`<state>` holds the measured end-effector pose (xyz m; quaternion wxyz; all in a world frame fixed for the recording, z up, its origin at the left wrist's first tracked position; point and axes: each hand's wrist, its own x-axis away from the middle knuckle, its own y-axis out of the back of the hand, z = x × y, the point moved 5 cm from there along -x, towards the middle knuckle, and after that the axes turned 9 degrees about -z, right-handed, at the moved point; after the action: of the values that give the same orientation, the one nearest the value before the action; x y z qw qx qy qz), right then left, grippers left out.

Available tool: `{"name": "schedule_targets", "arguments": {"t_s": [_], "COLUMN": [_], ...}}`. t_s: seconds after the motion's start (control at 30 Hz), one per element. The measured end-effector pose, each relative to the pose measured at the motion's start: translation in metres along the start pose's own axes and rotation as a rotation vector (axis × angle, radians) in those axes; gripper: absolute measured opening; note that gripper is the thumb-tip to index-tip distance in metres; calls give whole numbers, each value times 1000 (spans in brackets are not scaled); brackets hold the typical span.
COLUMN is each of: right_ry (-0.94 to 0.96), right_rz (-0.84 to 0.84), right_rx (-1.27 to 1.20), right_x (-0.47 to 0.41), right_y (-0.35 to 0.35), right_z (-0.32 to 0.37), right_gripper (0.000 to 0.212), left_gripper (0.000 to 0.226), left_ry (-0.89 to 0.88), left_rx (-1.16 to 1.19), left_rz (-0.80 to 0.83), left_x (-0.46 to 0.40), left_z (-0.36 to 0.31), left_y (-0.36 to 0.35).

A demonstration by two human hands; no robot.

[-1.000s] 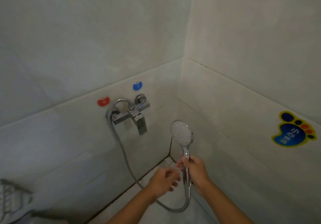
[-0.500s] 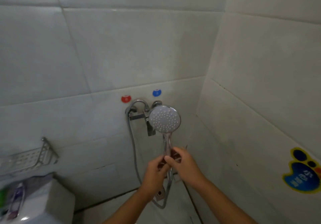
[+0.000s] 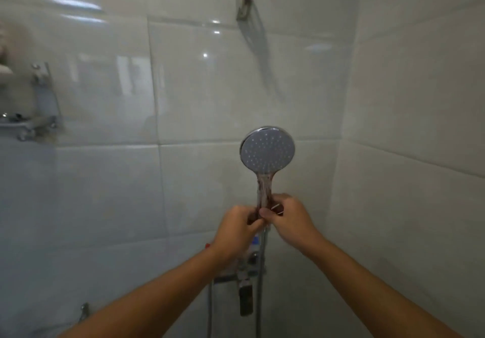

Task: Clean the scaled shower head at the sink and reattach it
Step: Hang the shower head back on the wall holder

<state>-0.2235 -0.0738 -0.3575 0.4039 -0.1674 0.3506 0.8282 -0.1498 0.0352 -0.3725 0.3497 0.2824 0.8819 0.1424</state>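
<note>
The chrome shower head [image 3: 267,150] stands upright in front of the tiled wall, its round spray face turned toward me. Both hands grip its handle low down: my left hand [image 3: 236,228] from the left, my right hand [image 3: 288,219] from the right, fingers meeting around the stem. The metal hose [image 3: 259,293] hangs down from the handle. High on the wall sits the empty shower holder bracket [image 3: 243,1], well above the head. The mixer tap [image 3: 245,285] is partly hidden behind my left forearm.
A metal wall shelf [image 3: 29,122] is mounted at the left edge. The side wall [image 3: 420,154] closes the corner on the right. Glossy tiles cover the back wall.
Both hands have lifted the shower head higher up the wall, and my view has tilted upward, bringing the wall bracket into sight and the tap low in the frame.
</note>
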Motion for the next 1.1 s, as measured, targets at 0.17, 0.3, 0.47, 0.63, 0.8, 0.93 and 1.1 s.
{"name": "schedule_targets", "arguments": {"t_s": [0.17,0.3,0.47,0.63,0.8,0.93,1.1], "right_ry": [119,160,234,355,417,425,442], "right_rz": [-65,-123,-230,-300,-414,-460,-531], "right_rx": [73,136,107,34,-17,-57,-89], "right_x": [-76,-128,-190,-242,-288,-309,-320], "right_y": [30,53,86,122,146,153,157], "right_z": [72,124,188,246,279,293,305], "right_gripper": [15,21,18,4,9,6,14], "left_gripper": [18,27,37,27,34,34,32], "left_ry": [-89,-187,-290,-391,-486,-559,-636], "left_rx": [-111,-209,-300,-327,-416,-423,-381], "left_rz": [-81,-141,-216,-288,-402,-452,-500], "left_x": [-84,-142,-199,-254,-301,-319,-331], "left_z": [-43,-84,-156,-218,-256,-272,-279], "left_y": [49,88,136,172,200,212,221]}}
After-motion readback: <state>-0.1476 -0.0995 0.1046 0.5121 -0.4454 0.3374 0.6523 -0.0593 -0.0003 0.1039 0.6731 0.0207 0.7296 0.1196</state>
